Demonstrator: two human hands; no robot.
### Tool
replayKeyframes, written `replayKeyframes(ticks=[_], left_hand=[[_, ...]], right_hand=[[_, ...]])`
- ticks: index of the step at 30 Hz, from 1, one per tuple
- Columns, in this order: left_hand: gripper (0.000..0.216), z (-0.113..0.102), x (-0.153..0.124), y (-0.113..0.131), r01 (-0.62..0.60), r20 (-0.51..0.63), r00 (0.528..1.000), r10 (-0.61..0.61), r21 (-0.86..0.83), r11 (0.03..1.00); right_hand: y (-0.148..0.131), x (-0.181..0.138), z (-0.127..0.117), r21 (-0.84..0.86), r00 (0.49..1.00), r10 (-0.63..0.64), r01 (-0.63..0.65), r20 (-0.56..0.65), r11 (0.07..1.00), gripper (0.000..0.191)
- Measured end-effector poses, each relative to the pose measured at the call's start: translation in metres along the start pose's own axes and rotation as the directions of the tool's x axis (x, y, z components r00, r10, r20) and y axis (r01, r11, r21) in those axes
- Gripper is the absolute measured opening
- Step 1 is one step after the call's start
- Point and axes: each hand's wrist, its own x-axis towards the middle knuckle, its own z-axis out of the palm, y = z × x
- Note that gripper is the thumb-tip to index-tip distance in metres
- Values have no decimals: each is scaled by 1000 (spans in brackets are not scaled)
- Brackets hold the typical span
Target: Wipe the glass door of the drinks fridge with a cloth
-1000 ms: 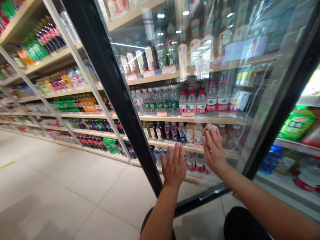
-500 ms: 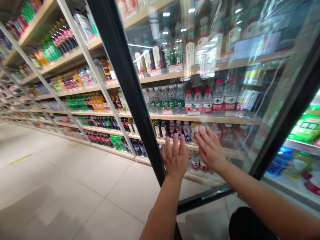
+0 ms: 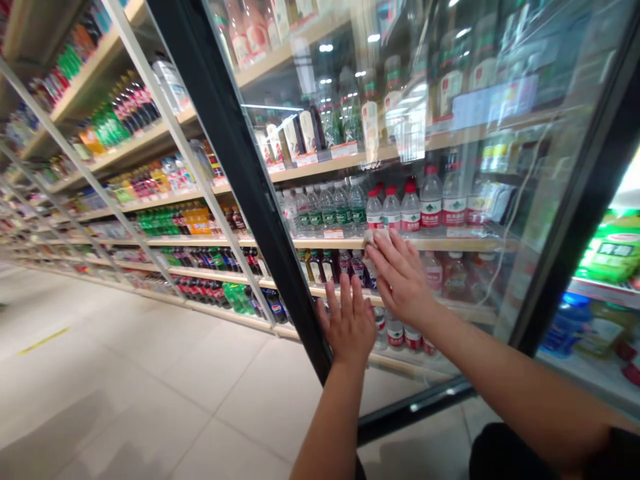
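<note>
A clear glass door (image 3: 395, 390) in a black frame (image 3: 227, 150) stands open before me, tilted in the view. My left hand (image 3: 351, 327) rests flat against the glass beside the frame's left bar, its fingers spread and nothing in it. To its upper right, my right hand (image 3: 404, 277) presses a crumpled whitish cloth (image 3: 371, 241) to the pane. Only the cloth's edge shows past the fingertips; the palm covers the remainder. Through the glass, red-capped water bottles (image 3: 431, 200) appear just above that hand.
Long drink shelves (image 3: 143, 207) run off to the left behind the door. At right, a lit cooler holds green packs (image 3: 615, 247) and a blue bottle (image 3: 565, 323). A pale cable (image 3: 515, 207) hangs in the glass area. Light floor tiles (image 3: 200, 393) lie below.
My right hand has slid left and slightly up across the glass with the cloth. The left hand stays flat near the frame. The view has shifted a little.
</note>
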Motion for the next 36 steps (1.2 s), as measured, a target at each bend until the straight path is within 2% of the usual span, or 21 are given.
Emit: replayKeyframes(ticks=[3,6,9,12,16,19,20,22,24,25,26,28,30,31,32,33,35,36], left_hand=[[60,-10,15,-1,15,-45,999,-16,-22,1000],[62,-18,47,-6,18,-73,997,-24,-79,997],[67,-18,84,-9,40,-20,999,-42,-101,994],[68,-13,104,-9,57,74,996,-49,-106,993],[67,-8,104,-9,68,115,992,-53,-131,989],[65,-8,102,-9,79,116,991,-61,-154,985],[64,-9,102,-9,81,117,991,-63,-157,984],[64,-10,104,-8,85,129,990,-65,-152,985],[63,-10,106,-7,96,156,985,-73,-150,984],[63,-10,107,-7,104,172,982,-77,-152,983],[63,-10,107,-7,111,185,979,-82,-155,982],[62,-10,108,-6,118,201,976,-85,-158,980],[63,-10,108,-6,117,209,975,-83,-159,980],[63,-10,108,-6,116,213,974,-80,-163,980],[63,-10,108,-6,118,218,973,-80,-171,978],[64,-10,109,-6,123,225,971,-80,-181,976],[65,-10,109,-5,134,239,967,-86,-193,972],[65,-10,110,-5,138,243,966,-89,-192,972]], right_hand=[[4,-10,3,-14,1000,-23,23,6,1000,69],[9,-32,4,1,996,-64,64,60,998,67],[18,-38,-2,16,986,-143,142,85,990,63],[28,-32,-10,-2,968,-225,227,107,974,62],[44,-11,-18,-9,954,-265,269,137,963,61],[53,23,-25,-52,961,-252,259,117,964,62],[55,37,-27,-77,973,-214,221,83,972,61],[56,63,-29,-107,998,-59,58,-8,993,59],[54,78,-28,-109,993,99,-105,-64,988,58],[53,79,-27,-110,990,131,-137,-58,984,57],[52,77,-26,-111,993,117,-119,-22,987,57],[54,67,-26,-98,992,-34,45,118,994,55],[60,59,-29,-54,940,-227,248,253,967,54],[65,57,-31,-39,915,-285,309,287,950,54],[69,58,-34,-44,910,-296,322,289,946,55],[72,60,-36,-71,931,-259,286,258,956,55],[74,66,-38,-151,987,-92,112,135,982,56],[74,67,-38,-176,997,-18,32,79,984,56]])
